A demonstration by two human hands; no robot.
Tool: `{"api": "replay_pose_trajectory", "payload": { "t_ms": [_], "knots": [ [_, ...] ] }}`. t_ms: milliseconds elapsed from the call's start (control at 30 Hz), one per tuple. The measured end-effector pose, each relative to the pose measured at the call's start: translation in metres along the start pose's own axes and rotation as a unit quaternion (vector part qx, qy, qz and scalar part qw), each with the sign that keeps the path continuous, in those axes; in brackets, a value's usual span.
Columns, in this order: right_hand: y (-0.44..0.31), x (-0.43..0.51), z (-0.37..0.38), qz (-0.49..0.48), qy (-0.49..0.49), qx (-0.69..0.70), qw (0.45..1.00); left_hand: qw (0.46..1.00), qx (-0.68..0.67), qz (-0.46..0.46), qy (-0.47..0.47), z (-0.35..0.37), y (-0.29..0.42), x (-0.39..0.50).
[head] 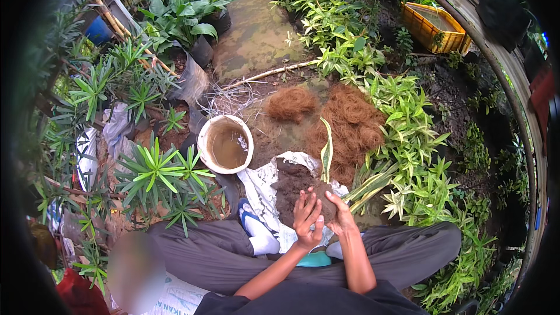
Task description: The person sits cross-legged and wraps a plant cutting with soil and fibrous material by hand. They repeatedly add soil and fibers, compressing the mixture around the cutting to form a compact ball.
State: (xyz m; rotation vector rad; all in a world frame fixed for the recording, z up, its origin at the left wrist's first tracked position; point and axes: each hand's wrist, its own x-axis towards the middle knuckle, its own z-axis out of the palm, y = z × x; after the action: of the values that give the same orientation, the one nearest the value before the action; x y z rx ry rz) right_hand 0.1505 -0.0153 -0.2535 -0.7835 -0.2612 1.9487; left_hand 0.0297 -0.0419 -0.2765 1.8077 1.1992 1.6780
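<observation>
My right hand (pixel 343 216) is closed around a ball of dark soil (pixel 323 196), from which an upright snake plant leaf (pixel 326 153) with pale edges rises. Beside it, my left hand (pixel 309 218) has its fingers spread and slightly curled against the near left side of the ball; whether it grips anything is unclear. Loose dark soil (pixel 291 179) lies heaped under and left of the hands on a white woven plastic sack (pixel 258 188). More variegated snake plant leaves (pixel 372 186) lie to the right. Brown coconut fibre (pixel 350 127) is piled beyond the hands, with a smaller clump (pixel 292 103) beside it.
A white bucket (pixel 225 144) of murky water stands left of the sack. Pale plastic strips (pixel 232 100) and a thin stick (pixel 271 74) lie behind it. Leafy plants (pixel 159 170) border the left, others (pixel 407 113) the right. A yellow crate (pixel 433 28) sits at the far right.
</observation>
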Motion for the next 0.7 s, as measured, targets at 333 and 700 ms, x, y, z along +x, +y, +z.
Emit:
{"api": "replay_pose_trajectory", "payload": {
  "t_ms": [333, 700],
  "knots": [
    [0.008, 0.001, -0.032, -0.056, -0.158, 0.089, 0.982, 0.986, 0.042, 0.159, -0.037, -0.013, 0.019, 0.038],
    [0.034, 0.007, -0.021, -0.073, 0.04, 0.009, 0.996, 0.985, 0.079, 0.104, -0.116, -0.011, -0.007, 0.03]
  ]
}}
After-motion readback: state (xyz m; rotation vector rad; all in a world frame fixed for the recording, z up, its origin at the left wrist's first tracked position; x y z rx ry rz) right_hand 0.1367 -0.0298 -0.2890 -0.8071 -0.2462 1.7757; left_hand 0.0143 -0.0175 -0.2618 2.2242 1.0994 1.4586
